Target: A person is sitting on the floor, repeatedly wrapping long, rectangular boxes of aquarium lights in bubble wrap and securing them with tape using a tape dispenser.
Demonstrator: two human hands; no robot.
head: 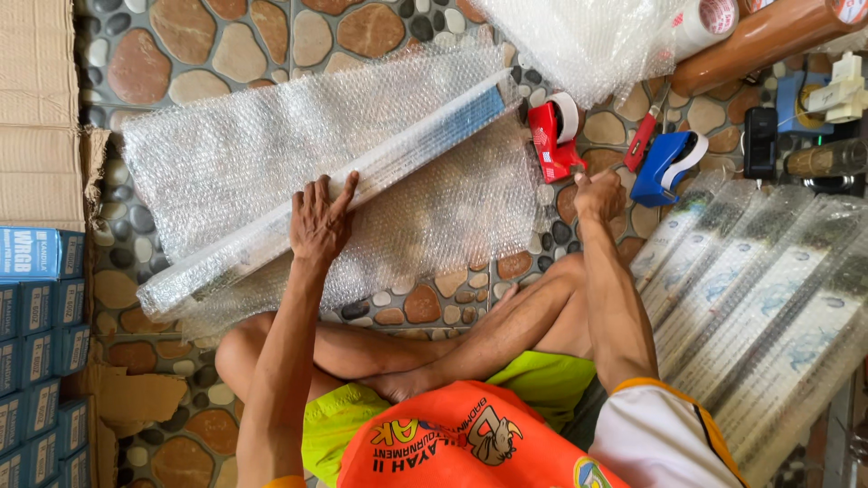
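From the head camera, the left hand [318, 221] lies spread, palm down, on a long narrow box wrapped in clear bubble wrap [334, 194], pinning it to the loose bubble-wrap sheet [271, 136] beneath. The box looks light and stiff, its skin slippery and soft; a flat press at mid-length seems safest. The right hand [599, 192] is closed near a red tape dispenser [553, 137]; what it grips cannot be told. The box's blue end shows dimly; its contents stay hidden.
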